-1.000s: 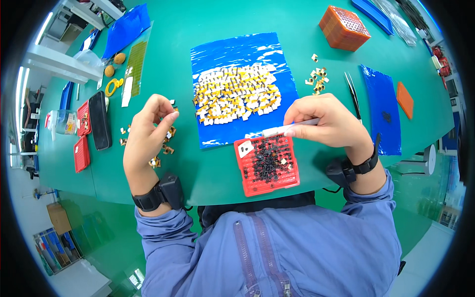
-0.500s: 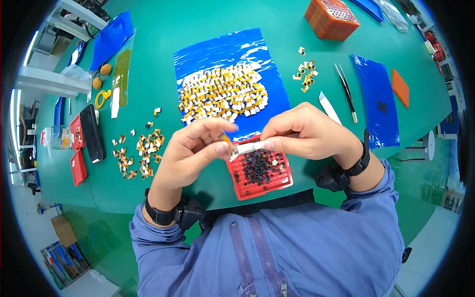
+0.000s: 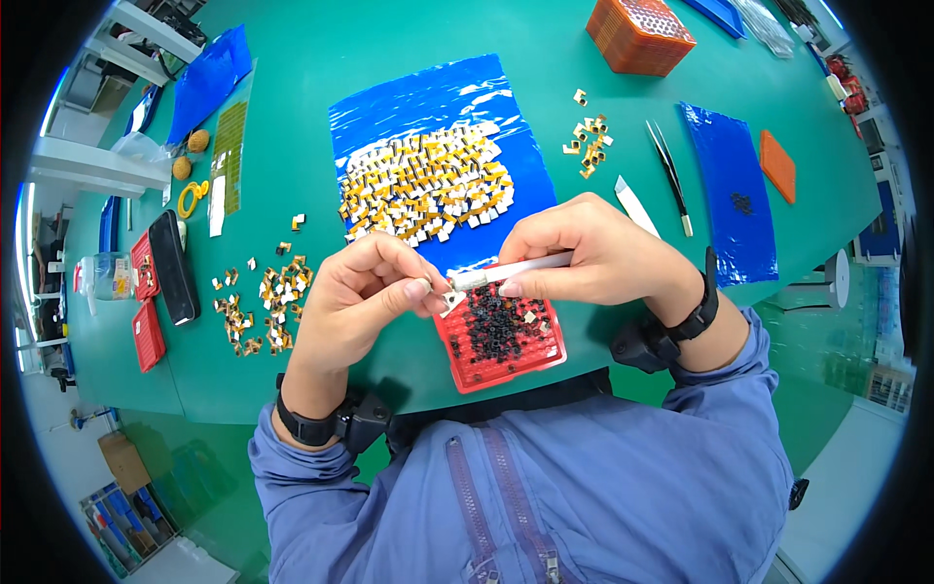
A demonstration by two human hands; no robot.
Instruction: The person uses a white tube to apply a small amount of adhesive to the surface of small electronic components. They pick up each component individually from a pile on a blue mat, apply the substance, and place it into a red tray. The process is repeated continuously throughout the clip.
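Observation:
My right hand [image 3: 598, 255] is closed around a slim white pen-like tool [image 3: 537, 264], which points left toward my other hand. Thumb and fingertips of my left hand [image 3: 355, 297] pinch a small white flat piece [image 3: 451, 304], partly covered by the fingers, right at the tool's end. Below both hands lies a shallow red tray [image 3: 511, 373] scattered with small black parts [image 3: 494, 331] and a few pale bits. Beyond them a blue sheet [image 3: 413, 92] bears a dense spread of small white-and-yellow pieces [image 3: 423, 185].
Loose gold-and-white pieces [image 3: 282, 297] lie left of my left hand, near a black case [image 3: 173, 268] and yellow scissors [image 3: 193, 198]. To the right are tweezers [image 3: 669, 180], a white blade-shaped strip [image 3: 635, 206], another blue sheet [image 3: 715, 146] and stacked orange trays [image 3: 640, 39].
My left fingers have closed in and the yellow piece at them no longer shows. The white tool now shows more of its length between my hands. The whole view has shifted slightly.

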